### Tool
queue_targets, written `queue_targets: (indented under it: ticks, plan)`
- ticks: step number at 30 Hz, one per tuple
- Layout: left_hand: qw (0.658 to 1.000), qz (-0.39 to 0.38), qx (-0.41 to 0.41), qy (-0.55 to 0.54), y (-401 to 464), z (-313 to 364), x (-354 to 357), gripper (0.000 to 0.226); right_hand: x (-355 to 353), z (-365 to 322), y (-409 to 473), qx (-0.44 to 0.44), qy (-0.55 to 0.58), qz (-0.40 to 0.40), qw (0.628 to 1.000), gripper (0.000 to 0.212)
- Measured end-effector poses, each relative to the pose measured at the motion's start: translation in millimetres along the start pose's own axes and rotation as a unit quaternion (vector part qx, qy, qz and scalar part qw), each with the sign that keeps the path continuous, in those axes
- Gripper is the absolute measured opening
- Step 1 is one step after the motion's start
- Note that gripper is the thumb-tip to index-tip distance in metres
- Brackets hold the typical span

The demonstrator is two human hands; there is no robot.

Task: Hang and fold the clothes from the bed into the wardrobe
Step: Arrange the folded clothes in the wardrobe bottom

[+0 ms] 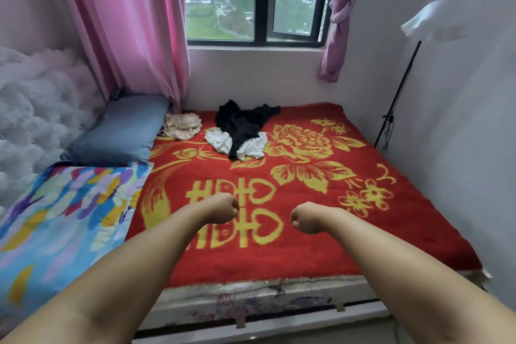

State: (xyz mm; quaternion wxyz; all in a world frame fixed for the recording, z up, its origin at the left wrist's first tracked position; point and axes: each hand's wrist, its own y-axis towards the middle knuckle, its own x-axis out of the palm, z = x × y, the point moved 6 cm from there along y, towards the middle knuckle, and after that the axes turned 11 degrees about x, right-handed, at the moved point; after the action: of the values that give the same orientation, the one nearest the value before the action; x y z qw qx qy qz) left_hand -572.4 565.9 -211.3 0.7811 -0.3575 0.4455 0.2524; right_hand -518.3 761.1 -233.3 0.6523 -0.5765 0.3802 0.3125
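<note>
Beyond both hands (264, 215), clothes (240, 131).

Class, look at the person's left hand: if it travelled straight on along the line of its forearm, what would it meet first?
Probably the white garment under the black garment. The left hand, fingers curled and holding nothing, points up the red blanket toward that pile; depth is hard to judge.
</note>
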Motion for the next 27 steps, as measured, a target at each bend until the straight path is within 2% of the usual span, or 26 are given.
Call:
queue_targets:
  ticks: [7,12,17,24,27]
  plan:
    - [1.0,-0.015,0.018,0.002,125,-50,-51,0.035,-42,18,108,0.02,0.02,-0.016,0.999,0.037]
    - [0.997,-0.072,0.012,-0.033,183,-72,-20,0.034,-14,41,183,0.038,0.034,-0.066,0.997,0.038]
    - [0.994,-0.088,-0.013,-0.061,238,-112,-2,0.035,6,55,265,0.034,0.048,-0.107,0.993,0.04]
    - [0.99,-0.047,-0.093,-0.099,360,-169,20,0.036,15,60,422,-0.008,0.088,-0.115,0.99,0.043]
    - [0.985,-0.059,-0.117,-0.113,401,-189,44,0.035,29,63,487,-0.002,0.105,-0.116,0.988,0.043]
